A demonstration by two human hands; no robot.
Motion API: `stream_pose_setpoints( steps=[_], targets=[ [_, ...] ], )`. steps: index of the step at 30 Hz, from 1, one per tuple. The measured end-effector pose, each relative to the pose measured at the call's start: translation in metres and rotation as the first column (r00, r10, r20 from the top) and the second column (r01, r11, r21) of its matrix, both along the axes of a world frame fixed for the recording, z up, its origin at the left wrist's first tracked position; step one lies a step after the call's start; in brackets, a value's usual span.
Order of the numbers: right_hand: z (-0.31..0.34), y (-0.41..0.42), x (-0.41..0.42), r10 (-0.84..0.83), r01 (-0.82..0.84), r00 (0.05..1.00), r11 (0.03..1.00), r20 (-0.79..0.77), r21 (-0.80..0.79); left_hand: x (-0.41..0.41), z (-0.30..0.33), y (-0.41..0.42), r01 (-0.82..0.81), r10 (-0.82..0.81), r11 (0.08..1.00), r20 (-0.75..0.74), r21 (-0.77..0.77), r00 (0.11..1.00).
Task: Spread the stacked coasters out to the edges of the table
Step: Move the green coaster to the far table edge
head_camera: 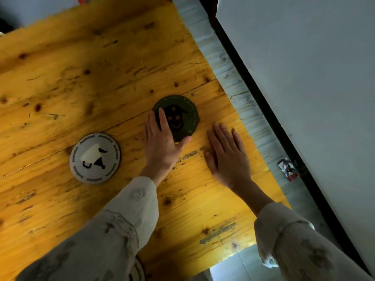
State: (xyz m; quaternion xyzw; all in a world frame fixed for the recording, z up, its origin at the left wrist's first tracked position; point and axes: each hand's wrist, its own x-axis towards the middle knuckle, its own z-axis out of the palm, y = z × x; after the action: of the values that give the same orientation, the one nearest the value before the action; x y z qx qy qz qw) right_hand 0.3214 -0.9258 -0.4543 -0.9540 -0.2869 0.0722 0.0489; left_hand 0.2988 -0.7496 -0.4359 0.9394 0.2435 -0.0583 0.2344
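A dark green round coaster [182, 116] with a black figure lies on the yellow wooden table [91, 78], toward its right side. My left hand [162, 142] lies flat with its fingers resting on the coaster's left part. Beside it, my right hand [227, 153] lies flat and open on bare wood, a little right of the green coaster and not touching it. A white round coaster [94, 158] with black lettering around its rim sits further left. Part of another white coaster [138, 270] peeks out under my left sleeve at the bottom edge.
The table's right edge [253, 126] runs diagonally, with a pale grey strip and a black line beyond it. A small red and white packet [288, 169] lies on that strip. Grey floor or wall fills the right side.
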Motion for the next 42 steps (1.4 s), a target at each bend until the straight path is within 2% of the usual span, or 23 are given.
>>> stream_pose_setpoints(
  steps=[3,8,11,15,17,19,21,23,25,27,30,35,42],
  targets=[
    [0.0,0.0,0.001,0.004,-0.004,1.0,1.0,-0.004,-0.003,0.014,-0.001,0.007,0.068,-0.067,0.996,-0.02,0.057,0.998],
    [0.003,0.001,0.0,-0.003,0.003,1.0,1.0,-0.024,0.004,0.023,0.003,0.034,0.299,-0.295,0.943,-0.048,0.143,0.954],
    [0.003,0.002,0.0,-0.009,0.008,1.0,1.0,-0.024,-0.017,0.036,0.007,0.046,0.432,-0.428,0.891,-0.062,0.14,0.902],
    [0.003,0.002,0.001,-0.006,0.005,1.0,1.0,-0.028,-0.019,0.057,0.011,0.059,0.596,-0.584,0.802,-0.163,0.036,0.795],
    [0.004,0.002,0.001,-0.004,0.004,1.0,1.0,-0.025,-0.017,0.065,0.014,0.063,0.66,-0.635,0.746,-0.198,0.091,0.746],
    [0.005,0.002,0.0,-0.008,0.007,1.0,1.0,-0.028,-0.014,0.065,0.017,0.062,0.617,-0.6,0.755,-0.148,0.221,0.787],
    [0.005,0.002,0.0,-0.012,0.011,0.999,1.0,-0.033,-0.023,0.055,0.017,0.053,0.431,-0.446,0.866,0.004,0.253,0.895],
    [0.004,0.001,0.0,-0.008,0.007,0.999,0.999,-0.036,-0.039,0.043,0.014,0.037,0.23,-0.244,0.964,0.103,0.134,0.964],
    [0.004,0.0,0.001,-0.003,0.002,0.999,0.999,-0.04,-0.042,0.038,0.008,0.021,0.082,-0.083,0.996,0.069,0.018,0.994],
    [0.002,0.0,0.001,-0.003,0.002,0.999,1.0,-0.034,-0.029,0.042,0.0,0.009,0.029,-0.029,1.0,0.008,0.008,1.0],
    [0.0,0.0,0.001,-0.001,0.001,0.999,1.0,-0.032,-0.013,0.056,-0.007,0.005,0.083,-0.083,0.996,-0.011,0.043,0.996],
    [-0.002,0.0,0.001,0.014,-0.014,1.0,1.0,-0.019,-0.004,0.071,-0.005,0.025,0.262,-0.265,0.961,0.015,0.085,0.964],
    [-0.003,-0.001,0.002,0.015,-0.015,1.0,1.0,-0.003,0.0,0.089,-0.001,0.043,0.418,-0.411,0.898,-0.076,0.139,0.908]
  ],
)
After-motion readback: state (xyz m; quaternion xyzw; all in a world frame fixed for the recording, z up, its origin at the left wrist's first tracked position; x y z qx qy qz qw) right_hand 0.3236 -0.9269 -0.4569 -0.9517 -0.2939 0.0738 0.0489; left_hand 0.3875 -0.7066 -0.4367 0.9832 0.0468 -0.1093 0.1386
